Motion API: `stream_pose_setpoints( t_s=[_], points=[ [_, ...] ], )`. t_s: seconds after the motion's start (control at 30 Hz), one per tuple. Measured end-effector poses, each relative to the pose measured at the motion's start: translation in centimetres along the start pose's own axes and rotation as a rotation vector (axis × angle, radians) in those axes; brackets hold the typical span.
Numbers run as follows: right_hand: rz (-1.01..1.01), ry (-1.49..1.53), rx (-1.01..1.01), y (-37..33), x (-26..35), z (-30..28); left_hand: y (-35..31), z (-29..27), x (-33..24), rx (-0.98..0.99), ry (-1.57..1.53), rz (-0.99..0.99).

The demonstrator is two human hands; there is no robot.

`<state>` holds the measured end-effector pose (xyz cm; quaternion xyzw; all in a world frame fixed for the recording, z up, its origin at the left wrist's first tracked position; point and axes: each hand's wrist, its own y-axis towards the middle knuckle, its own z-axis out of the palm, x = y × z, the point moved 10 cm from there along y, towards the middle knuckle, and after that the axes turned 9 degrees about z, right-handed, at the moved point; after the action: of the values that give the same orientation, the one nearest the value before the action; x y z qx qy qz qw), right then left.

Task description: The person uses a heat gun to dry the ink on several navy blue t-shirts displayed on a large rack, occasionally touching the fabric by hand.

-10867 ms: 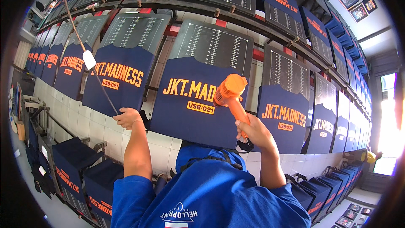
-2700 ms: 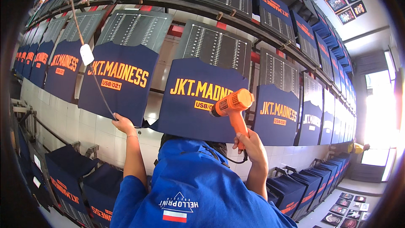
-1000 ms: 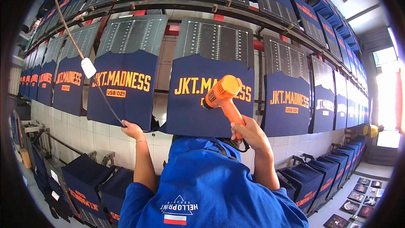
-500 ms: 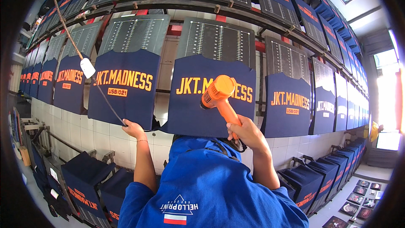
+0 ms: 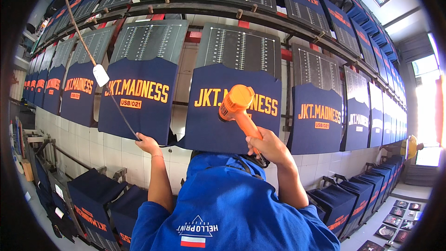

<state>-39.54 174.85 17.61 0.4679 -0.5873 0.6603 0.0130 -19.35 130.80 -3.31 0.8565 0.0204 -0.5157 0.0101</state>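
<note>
Printed in orange capitals (image 5: 265,107) across the navy T-shirt (image 5: 209,130), partly hidden by the heat gun (image 5: 238,103); repeated, above a boxed line (image 5: 130,103), on the neighbouring shirts (image 5: 139,115). Lettered in white, upside down, on the blue T-shirt (image 5: 227,204); marked with white scales (image 5: 241,46), too fine to read, on the platen (image 5: 253,49).

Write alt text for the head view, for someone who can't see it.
A person's right hand grips an orange heat gun over a navy shirt with orange lettering, laid on a dark board. The left hand holds a thin cord with a white piece on it. Similar shirts on boards line both sides.
</note>
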Motion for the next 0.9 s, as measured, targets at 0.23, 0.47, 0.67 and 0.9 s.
stream_pose_setpoints(
  t_s=[0.23,0.47,0.67,0.9],
  points=[
    [-0.031,0.004,-0.053,0.0,-0.4,-1.1,-0.2,0.1,-0.4,0.021,0.021,-0.009],
    [-0.019,0.088,-0.14,-1.6,-1.9,-4.6,0.3,0.1,0.3,-0.001,0.068,0.031],
    [-0.042,0.059,-0.037,-1.3,-2.2,-3.3,1.7,0.3,2.5,-0.035,0.09,0.064],
    [-0.132,-0.045,0.123,-1.2,-2.2,-4.0,1.6,1.1,3.1,0.048,0.014,0.056]
  ],
)
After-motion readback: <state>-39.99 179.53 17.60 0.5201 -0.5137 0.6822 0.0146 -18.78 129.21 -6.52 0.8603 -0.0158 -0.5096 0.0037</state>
